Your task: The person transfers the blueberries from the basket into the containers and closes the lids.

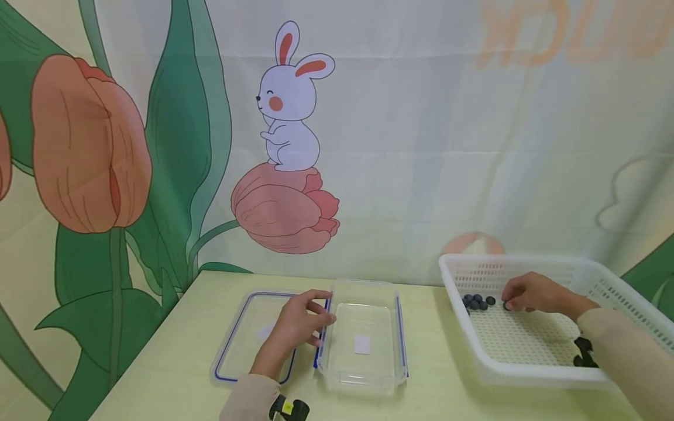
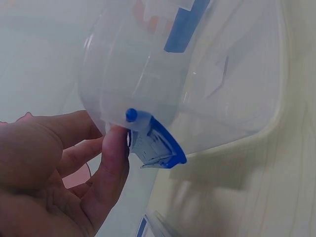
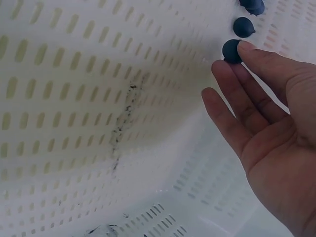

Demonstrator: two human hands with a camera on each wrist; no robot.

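Observation:
My left hand [image 1: 299, 321] grips the left rim of a clear plastic box [image 1: 363, 374] with blue side latches. In the left wrist view, the thumb and fingers pinch the box wall beside an unfastened blue latch [image 2: 157, 145]. At the right, my right hand [image 1: 539, 294] reaches into a white perforated basket [image 1: 518, 345]. Its thumb and fingertips pinch a dark blue blueberry [image 3: 231, 51], partly hidden by the hand in the head view. Several more blueberries [image 1: 475, 302] lie against the basket's left side, one [image 3: 243, 27] close to the pinched one.
A clear lid [image 1: 227, 356] with a blue seal lies flat on the pale table [image 1: 168, 362], left of the box and partly under my left arm. A white label [image 1: 361, 344] shows in the box floor. Behind the table hangs a printed curtain [image 1: 389, 146] with tulips and a rabbit.

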